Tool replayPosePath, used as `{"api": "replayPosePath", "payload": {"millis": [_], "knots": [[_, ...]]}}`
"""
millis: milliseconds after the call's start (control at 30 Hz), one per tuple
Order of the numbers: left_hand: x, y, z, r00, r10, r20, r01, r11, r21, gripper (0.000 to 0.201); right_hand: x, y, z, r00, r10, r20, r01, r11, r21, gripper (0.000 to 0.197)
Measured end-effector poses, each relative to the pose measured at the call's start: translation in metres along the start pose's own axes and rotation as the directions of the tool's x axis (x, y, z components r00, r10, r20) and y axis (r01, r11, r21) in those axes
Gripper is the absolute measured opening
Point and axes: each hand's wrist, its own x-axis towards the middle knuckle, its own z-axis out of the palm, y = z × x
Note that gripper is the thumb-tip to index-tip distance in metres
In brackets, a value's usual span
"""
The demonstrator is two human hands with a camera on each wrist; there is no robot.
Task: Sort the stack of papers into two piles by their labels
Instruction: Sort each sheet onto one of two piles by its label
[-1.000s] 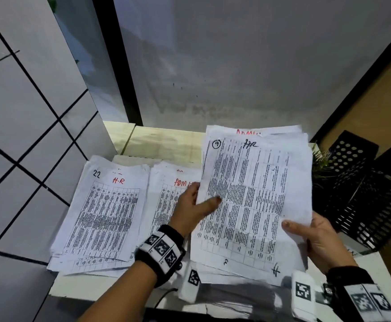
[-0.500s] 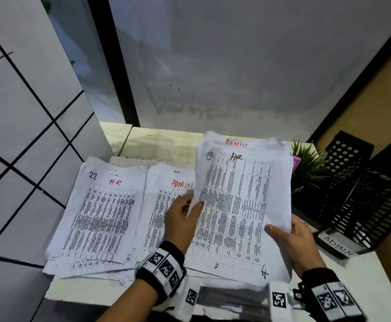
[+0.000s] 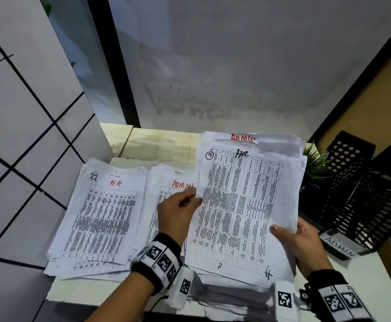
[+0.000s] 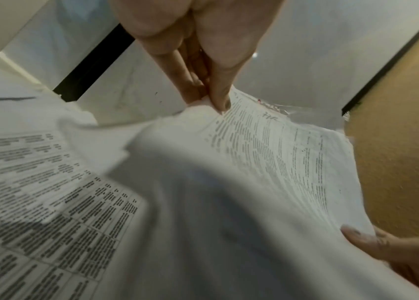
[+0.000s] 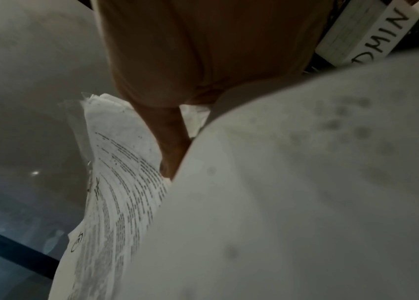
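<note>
Item 1 — stack of papers (image 3: pixel 247 205): held raised and tilted above the worktop (image 3: pixel 159 145), right of the 2 laid piles. Top sheet is a printed table, marked with a circled 9 and "HR" in black; a sheet behind it shows "ADMIN" in red at its upper edge.

Item 2 — left hand (image 3: pixel 177 212): thumb and fingers (image 4: pixel 218 95) pinch the left edge of the top sheet, which bends up away from the sheets beneath in the left wrist view.

Item 3 — right hand (image 3: pixel 306 242): grips the stack at its lower right edge, thumb on the front face, fingers curled behind.

Item 4 — HR pile (image 3: pixel 101 217): flat on the worktop at far left, top sheet marked "22" and "H.R" in red.

Item 5 — ADMIN pile (image 3: pixel 164 182): flat just beside the HR pile, partly covered by the left hand and the raised stack.

Item 6 — black perforated trays (image 3: pixel 371 194): at right, one carrying a white "ADMIN" tag (image 3: pixel 339 246). A small green plant (image 3: pixel 315 163) stands between trays and stack.
</note>
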Motion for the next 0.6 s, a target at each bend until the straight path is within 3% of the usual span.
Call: {"api": "replayPosePath", "payload": {"millis": [133, 233, 367, 433, 600], "knots": [[-0.008, -0.002, -0.002, 0.983, 0.18, 0.033, -0.182, 0.975, 0.127, 0.033, 0.0, 0.002, 0.001, 1.0, 0.015, 0.001, -0.015, 1.0, 0.014, 0.032], [-0.013, -0.01, -0.01, 0.909, 0.4, 0.119, -0.416, 0.89, 0.186, 0.031, 0.0, 0.003, 0.0, 1.0, 0.007, -0.001, -0.007, 1.0, 0.012, 0.031], [-0.019, -0.024, -0.018, 0.823, 0.546, 0.158, -0.568, 0.804, 0.179, 0.031, 0.0, 0.003, 0.001, 1.0, 0.007, -0.002, -0.007, 0.999, 0.049, 0.029], [-0.024, -0.025, -0.018, 0.819, 0.539, 0.196, -0.567, 0.812, 0.138, 0.029, 0.001, 0.004, 0.001, 1.0, -0.007, 0.012, 0.006, 0.998, 0.063, 0.029], [-0.038, -0.011, -0.016, 0.908, 0.315, 0.275, -0.344, 0.937, 0.063, 0.015, 0.002, 0.005, 0.004, 0.999, -0.011, 0.051, 0.009, 1.0, 0.029, 0.03]]}}
